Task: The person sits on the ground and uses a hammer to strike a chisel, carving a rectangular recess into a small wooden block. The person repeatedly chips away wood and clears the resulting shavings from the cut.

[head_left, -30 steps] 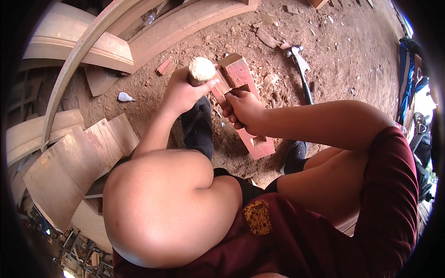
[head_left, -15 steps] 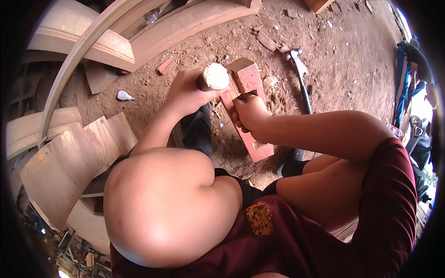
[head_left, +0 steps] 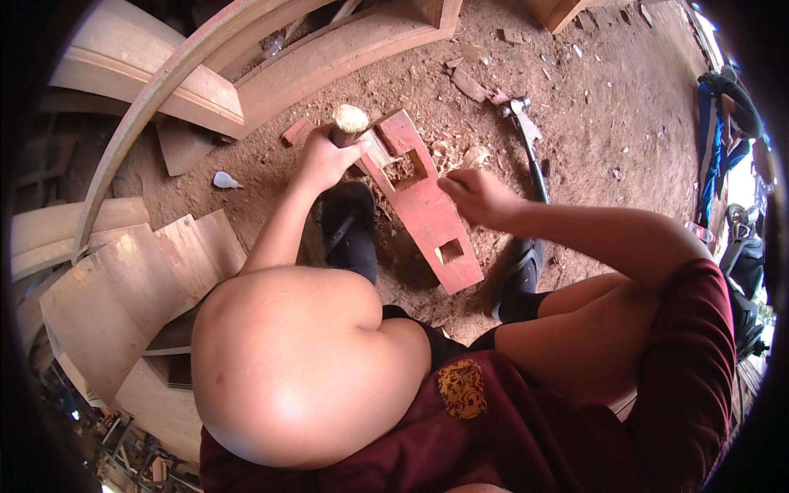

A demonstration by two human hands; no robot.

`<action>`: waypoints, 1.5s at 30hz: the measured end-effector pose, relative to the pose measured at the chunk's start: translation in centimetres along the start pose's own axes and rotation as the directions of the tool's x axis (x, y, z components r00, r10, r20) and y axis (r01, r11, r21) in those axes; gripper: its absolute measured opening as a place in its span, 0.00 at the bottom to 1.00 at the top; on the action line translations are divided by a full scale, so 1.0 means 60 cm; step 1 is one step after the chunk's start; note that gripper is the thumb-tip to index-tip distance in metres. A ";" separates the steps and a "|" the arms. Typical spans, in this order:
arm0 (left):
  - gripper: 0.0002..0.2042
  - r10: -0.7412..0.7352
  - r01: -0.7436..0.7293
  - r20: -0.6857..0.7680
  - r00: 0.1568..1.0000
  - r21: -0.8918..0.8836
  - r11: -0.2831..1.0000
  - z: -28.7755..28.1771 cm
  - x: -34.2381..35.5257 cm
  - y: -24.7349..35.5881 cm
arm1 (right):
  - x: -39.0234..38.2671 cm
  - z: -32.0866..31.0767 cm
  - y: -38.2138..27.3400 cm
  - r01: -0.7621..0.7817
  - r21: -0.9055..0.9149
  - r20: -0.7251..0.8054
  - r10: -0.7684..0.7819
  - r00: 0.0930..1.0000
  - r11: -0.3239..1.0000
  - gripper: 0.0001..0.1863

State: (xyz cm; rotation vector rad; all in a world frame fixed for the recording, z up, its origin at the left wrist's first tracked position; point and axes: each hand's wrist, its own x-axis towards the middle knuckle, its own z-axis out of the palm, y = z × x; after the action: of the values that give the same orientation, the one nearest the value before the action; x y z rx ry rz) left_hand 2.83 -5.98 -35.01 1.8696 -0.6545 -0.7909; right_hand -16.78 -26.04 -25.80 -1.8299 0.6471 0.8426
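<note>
While the left hand (head_left: pixel 327 162) grips a dark upright handle (head_left: pixel 349 125) with a pale, frayed top, the red-faced wooden block (head_left: pixel 423 207) lies just to the right of its fingers. Long axis slants from beside the left fingers, far end, back toward the person, passing left of the right fingers. Right hand (head_left: pixel 486 200) is nearer the block's middle and the small square hole (head_left: pixel 449 251), which sits nearer the person than its fingers; left hand is nearer the far end. Large opening (head_left: pixel 407 169) sits between both sets of fingers. Right fingers curl at the block's right edge; blurred, can't tell if they touch it or pinch anything. Handle's lower end is hidden by the left hand. Hammer (head_left: pixel 528 146) lies beyond the right fingers, its near end lost behind the right forearm (head_left: pixel 596 223).
</note>
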 end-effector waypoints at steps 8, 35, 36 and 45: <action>0.14 -0.150 0.136 0.124 0.981 0.116 0.984 -0.003 0.058 -0.025 | 0.078 -0.190 0.230 -0.254 -0.401 -0.350 0.108 0.930 0.880 0.27; 0.02 0.195 -0.356 -0.432 0.880 -0.332 0.874 -0.117 -0.093 0.162 | 0.129 0.224 0.075 -0.008 -0.494 -0.446 -0.246 0.860 0.869 0.61; 0.02 0.222 -0.379 -0.423 0.879 -0.335 0.862 -0.121 -0.101 0.161 | 0.130 0.228 0.079 0.022 -0.484 -0.479 -0.285 0.830 0.875 0.60; 0.04 0.253 -0.451 -0.422 0.871 -0.480 0.753 -0.142 -0.115 0.152 | 0.162 0.223 0.061 0.058 -0.598 -0.514 -0.438 0.737 0.799 0.54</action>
State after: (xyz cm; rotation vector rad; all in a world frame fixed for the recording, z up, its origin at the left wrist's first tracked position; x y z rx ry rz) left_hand 3.91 0.30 -22.24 1.2263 -0.4690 -0.3397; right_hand -16.96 -15.66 -39.16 -2.7158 0.5553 0.1786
